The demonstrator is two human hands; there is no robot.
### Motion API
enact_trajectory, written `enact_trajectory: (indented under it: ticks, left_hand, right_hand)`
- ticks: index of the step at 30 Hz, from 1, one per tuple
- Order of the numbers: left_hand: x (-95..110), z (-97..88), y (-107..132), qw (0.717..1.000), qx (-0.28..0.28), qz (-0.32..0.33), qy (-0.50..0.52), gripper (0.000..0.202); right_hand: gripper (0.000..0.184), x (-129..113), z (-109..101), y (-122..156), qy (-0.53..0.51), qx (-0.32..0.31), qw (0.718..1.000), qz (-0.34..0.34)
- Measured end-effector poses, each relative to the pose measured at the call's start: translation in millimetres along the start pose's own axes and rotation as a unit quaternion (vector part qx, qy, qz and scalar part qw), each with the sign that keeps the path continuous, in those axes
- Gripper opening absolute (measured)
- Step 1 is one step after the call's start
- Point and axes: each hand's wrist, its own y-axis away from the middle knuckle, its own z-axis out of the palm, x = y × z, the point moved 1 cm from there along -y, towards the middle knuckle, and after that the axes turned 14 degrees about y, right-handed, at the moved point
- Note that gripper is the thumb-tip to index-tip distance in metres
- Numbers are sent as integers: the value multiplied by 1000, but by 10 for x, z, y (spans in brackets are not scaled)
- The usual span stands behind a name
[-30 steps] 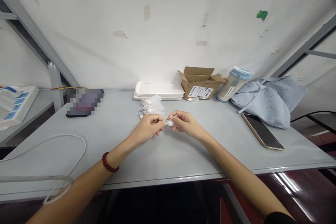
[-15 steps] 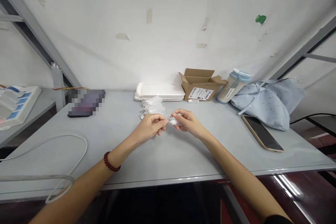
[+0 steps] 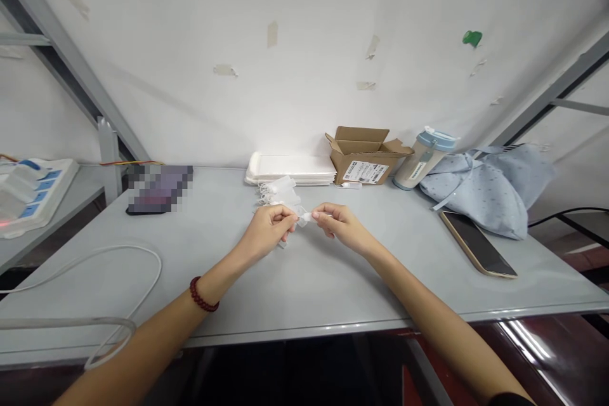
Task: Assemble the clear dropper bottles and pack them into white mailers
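Observation:
Just in front of a pile of small translucent plastic bottles (image 3: 281,189) with white tops and thin loops, both hands meet over the table. My left hand (image 3: 270,227) is closed in a pinch on one small plastic bottle (image 3: 303,219), and a pale end of something pokes out below its fingers. From the other side, my right hand (image 3: 340,225) pinches the white top part of the same bottle. Fingers hide most of the bottle, so its exact orientation is unclear. A dark red bead bracelet (image 3: 203,295) circles the left wrist.
Behind the pile lies a stack of white trays (image 3: 292,168), beside an open cardboard box (image 3: 366,162) with a single bottle (image 3: 351,185) before it. Further right are a drinking cup (image 3: 419,162), a blue cloth bag (image 3: 480,193) and a phone (image 3: 476,244). A white cable (image 3: 155,266) loops at left.
The small bottle between my hands has turned; its body no longer shows in the right hand, and a pale end now sticks out beneath the left. Both hands keep nearly the same place.

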Motion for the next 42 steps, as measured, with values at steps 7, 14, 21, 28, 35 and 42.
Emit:
enact_trajectory:
  ticks: [7,14,21,28,35,42]
  left_hand:
    - [-15,7,-4,1000,-9,12,-1,21]
    - [30,-270,-157,994,65,37,81,19]
    - [70,-509,-232,985,129,66,96,20]
    - [47,-456,-218,991,105,42,78,20]
    - [56,-480,-223,990,112,48,74,22]
    - [64,-499,-223,989,117,45,74,23]
  right_hand:
    - [39,18,56,-7,-17,-15,1000,1]
    - [32,176,-395,-100,319,222,913,-123]
    - [26,803,-936,-235,480,302,822,-52]
    - [34,1032,-893,-309,528,235,815,-51]
    - [38,1100,-933,-303,539,239,807,-30]
    - [41,1175,-940,-314,550,235,801,-7]
